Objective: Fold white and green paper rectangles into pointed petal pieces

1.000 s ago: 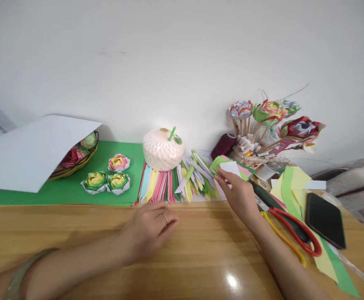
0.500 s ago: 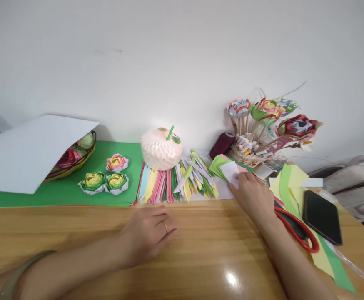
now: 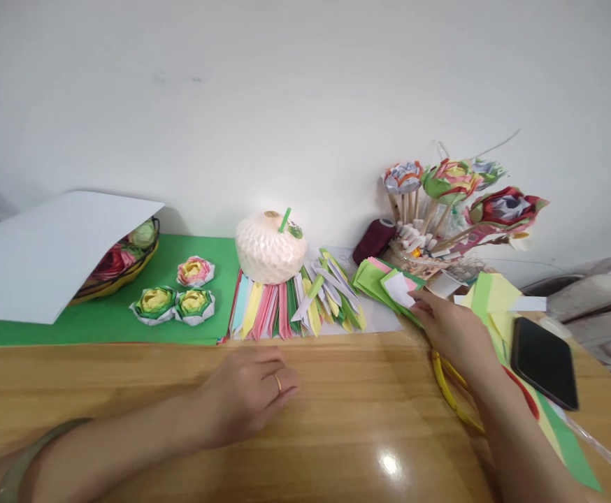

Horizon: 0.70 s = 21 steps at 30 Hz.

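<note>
My left hand (image 3: 256,388) rests on the wooden table with its fingers curled in; nothing shows in it. My right hand (image 3: 455,332) is at the right end of a fanned pile of green and pink paper slips (image 3: 371,283). Its fingertips pinch the edge of a white paper slip (image 3: 398,286) lying on that pile; the thumb is partly hidden. Beside my right wrist lies a yellow scissor handle (image 3: 449,391). A red handle (image 3: 523,391) is mostly covered by my forearm. Folded paper pieces (image 3: 331,293) lie left of the pile.
A white textured pot (image 3: 270,255) stands behind folded strips (image 3: 268,311). Three paper flowers (image 3: 195,271) sit on green sheets (image 3: 101,328); white paper (image 3: 59,258) covers a basket (image 3: 151,255). Rightward are maroon thread (image 3: 373,241), stick-mounted paper flowers (image 3: 452,181) and a phone (image 3: 544,363).
My right hand has moved right, and the white slip has shifted right with it. A yellow scissor handle has come into sight, while the red one is more covered. My left hand has stayed put.
</note>
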Each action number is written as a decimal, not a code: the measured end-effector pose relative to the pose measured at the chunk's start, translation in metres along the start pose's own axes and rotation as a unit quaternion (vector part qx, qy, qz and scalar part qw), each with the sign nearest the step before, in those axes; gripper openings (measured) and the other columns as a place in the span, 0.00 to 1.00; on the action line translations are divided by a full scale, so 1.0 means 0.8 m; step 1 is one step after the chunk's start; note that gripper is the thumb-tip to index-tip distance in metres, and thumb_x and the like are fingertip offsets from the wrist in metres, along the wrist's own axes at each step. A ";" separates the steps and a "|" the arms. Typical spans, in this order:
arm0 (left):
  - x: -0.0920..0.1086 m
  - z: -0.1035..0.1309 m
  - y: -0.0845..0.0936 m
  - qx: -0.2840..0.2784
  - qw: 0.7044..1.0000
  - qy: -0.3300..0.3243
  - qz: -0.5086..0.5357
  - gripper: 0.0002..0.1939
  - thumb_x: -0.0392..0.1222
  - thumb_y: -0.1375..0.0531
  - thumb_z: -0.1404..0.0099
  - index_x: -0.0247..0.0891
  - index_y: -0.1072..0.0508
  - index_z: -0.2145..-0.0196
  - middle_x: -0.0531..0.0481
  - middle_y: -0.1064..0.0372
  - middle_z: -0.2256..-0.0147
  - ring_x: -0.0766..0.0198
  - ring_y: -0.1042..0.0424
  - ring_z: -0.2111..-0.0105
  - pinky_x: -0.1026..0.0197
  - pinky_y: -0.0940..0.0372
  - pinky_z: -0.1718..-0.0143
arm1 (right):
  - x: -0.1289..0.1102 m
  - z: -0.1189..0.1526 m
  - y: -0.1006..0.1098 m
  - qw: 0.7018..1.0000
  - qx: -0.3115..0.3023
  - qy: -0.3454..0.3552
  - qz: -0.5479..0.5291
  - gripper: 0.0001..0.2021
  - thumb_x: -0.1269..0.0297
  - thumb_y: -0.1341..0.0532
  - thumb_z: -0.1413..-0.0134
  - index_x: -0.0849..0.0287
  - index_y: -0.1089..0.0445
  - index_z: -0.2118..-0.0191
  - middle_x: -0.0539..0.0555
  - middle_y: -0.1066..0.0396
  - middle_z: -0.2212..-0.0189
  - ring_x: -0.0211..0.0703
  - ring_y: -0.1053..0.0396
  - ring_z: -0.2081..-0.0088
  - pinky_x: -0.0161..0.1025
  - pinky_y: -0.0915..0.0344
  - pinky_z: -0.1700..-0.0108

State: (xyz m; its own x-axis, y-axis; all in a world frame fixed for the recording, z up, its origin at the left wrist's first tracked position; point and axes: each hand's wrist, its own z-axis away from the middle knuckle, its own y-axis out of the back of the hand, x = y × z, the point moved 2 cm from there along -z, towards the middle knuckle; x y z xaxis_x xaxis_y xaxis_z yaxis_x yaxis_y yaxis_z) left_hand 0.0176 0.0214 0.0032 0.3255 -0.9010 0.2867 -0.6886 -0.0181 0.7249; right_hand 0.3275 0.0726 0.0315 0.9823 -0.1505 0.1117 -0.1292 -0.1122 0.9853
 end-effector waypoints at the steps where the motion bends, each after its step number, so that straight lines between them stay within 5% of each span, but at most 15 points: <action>1: 0.000 0.000 0.000 -0.001 1.000 -0.001 -0.001 0.14 0.33 0.51 0.31 0.33 0.29 0.71 0.49 0.33 0.78 0.63 0.34 0.76 0.63 0.37 0.74 | 0.001 0.001 -0.001 1.000 0.006 0.019 -0.005 0.15 0.66 0.49 0.41 0.55 0.29 0.53 0.54 0.25 0.60 0.47 0.28 0.61 0.37 0.38 0.69; 7: 0.001 0.000 0.001 -0.010 1.000 -0.004 -0.006 0.15 0.32 0.51 0.32 0.33 0.28 0.71 0.48 0.33 0.78 0.62 0.34 0.76 0.62 0.37 0.75 | 0.002 0.006 0.003 0.996 0.063 0.062 -0.001 0.14 0.67 0.50 0.41 0.57 0.27 0.63 0.55 0.28 0.61 0.48 0.30 0.60 0.38 0.39 0.71; 12: 0.002 -0.001 0.002 -0.009 1.000 -0.012 -0.016 0.16 0.33 0.53 0.31 0.33 0.28 0.71 0.48 0.34 0.78 0.63 0.35 0.77 0.63 0.38 0.76 | 0.000 0.008 0.006 0.989 0.131 0.069 0.012 0.11 0.66 0.48 0.43 0.58 0.30 0.60 0.56 0.30 0.60 0.51 0.31 0.60 0.39 0.40 0.74; 21: 0.005 0.001 0.000 -0.019 0.998 -0.033 -0.040 0.16 0.32 0.53 0.31 0.34 0.28 0.71 0.49 0.34 0.79 0.63 0.34 0.76 0.64 0.37 0.75 | -0.041 0.007 -0.009 0.963 0.176 0.198 0.043 0.08 0.66 0.43 0.45 0.60 0.31 0.60 0.62 0.34 0.51 0.55 0.39 0.51 0.46 0.40 0.53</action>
State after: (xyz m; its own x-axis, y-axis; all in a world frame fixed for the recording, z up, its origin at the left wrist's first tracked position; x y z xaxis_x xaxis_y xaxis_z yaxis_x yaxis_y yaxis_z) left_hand 0.0182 0.0177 0.0042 0.3340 -0.9242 0.1853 -0.6364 -0.0761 0.7676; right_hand 0.2958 0.0731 0.0203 0.9316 0.2050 0.3001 -0.1815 -0.4530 0.8728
